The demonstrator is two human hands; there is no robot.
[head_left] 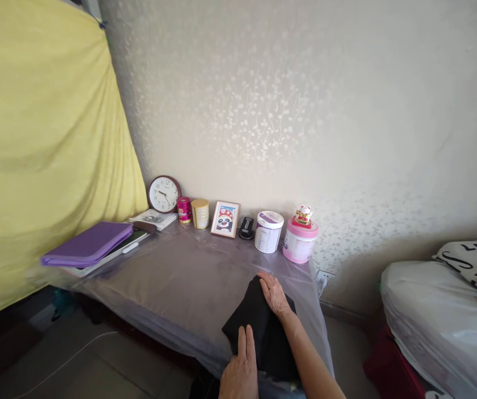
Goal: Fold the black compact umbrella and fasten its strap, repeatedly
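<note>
A piece of black cloth (259,321), folded or bunched, lies at the near right corner of the table (172,277), which has a clear plastic cover. My left hand (242,363) rests on the cloth's near left part, two fingers stretched out flat over it. My right hand (272,292) lies on its far edge, palm down with fingers extended. Neither hand grips the cloth. Part of the cloth is hidden under my right forearm.
Along the wall stand a round clock (165,194), a pink can (184,210), a panda picture frame (225,219), a white tub (269,233) and a pink tub (299,244) topped by a cat figurine (303,215). A purple folder (89,244) lies left. A plastic-wrapped bundle (430,299) sits right.
</note>
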